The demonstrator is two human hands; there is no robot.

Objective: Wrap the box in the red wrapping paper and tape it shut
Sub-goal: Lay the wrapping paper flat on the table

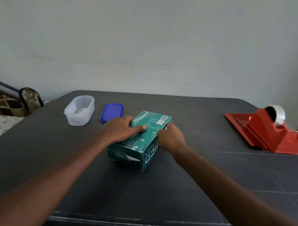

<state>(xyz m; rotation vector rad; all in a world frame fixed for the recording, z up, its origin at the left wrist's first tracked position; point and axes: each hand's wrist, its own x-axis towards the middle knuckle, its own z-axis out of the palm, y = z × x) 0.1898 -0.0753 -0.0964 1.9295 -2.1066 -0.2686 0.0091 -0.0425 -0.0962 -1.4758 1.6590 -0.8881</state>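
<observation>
Scanning leftward first: clear tub (79,110), blue lid (112,112). At table (172,191) centre I see left hand (119,130) gripping the green box (141,142), bare; right hand (170,139) clasps its other side. Red paper (237,121) lies under the tape dispenser (275,134), far right. Wrapping and taping all remain.

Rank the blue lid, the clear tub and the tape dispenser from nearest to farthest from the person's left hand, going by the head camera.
From the left hand, which grips the box:
1. Blue lid, just beyond the hand, slightly to its left.
2. Clear tub, farther left, past the lid.
3. Tape dispenser, far off at the table's right back corner.
</observation>
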